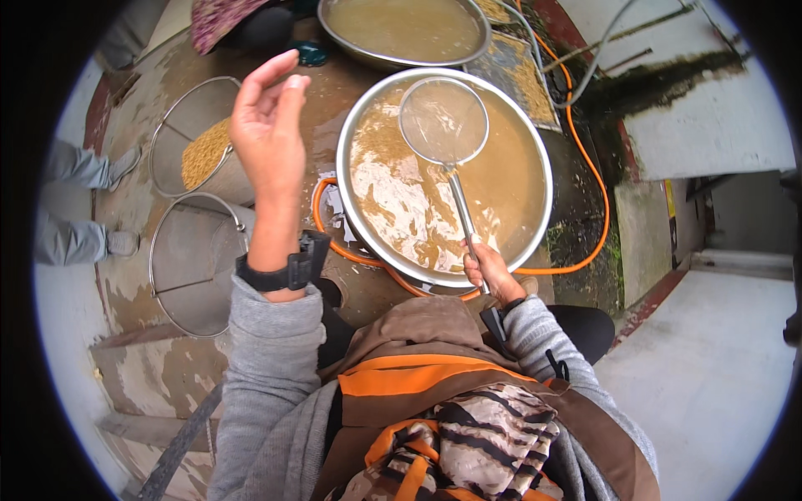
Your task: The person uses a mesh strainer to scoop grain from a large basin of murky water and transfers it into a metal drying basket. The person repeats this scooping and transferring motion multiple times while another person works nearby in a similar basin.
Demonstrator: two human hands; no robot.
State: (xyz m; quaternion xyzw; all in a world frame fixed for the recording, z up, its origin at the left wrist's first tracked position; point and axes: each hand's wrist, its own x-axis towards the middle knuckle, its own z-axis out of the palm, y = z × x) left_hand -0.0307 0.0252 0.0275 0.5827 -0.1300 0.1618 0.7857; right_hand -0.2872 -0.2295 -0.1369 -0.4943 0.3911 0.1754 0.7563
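Observation:
My right hand (492, 270) grips the metal handle of a round wire-mesh skimmer (445, 122). The skimmer's mesh head is over the far part of a large metal basin (344, 163) of cloudy brown water, with grain visible at the left. Raised to the left of the basin, my left hand (269, 125) holds nothing, its fingers bent and the thumb apart from them. Below and beside that hand lies a metal bucket (164, 119) with yellow grain (203, 153) in it.
A second metal basin (482, 37) of cloudy water stands beyond. A wire-rimmed metal bucket (188, 269) is at the left. An orange hose (592, 156) curves round the basin. Grain lies on a sheet (514, 75). One person's legs (81, 241) are at left; another person (222, 22) is at the top.

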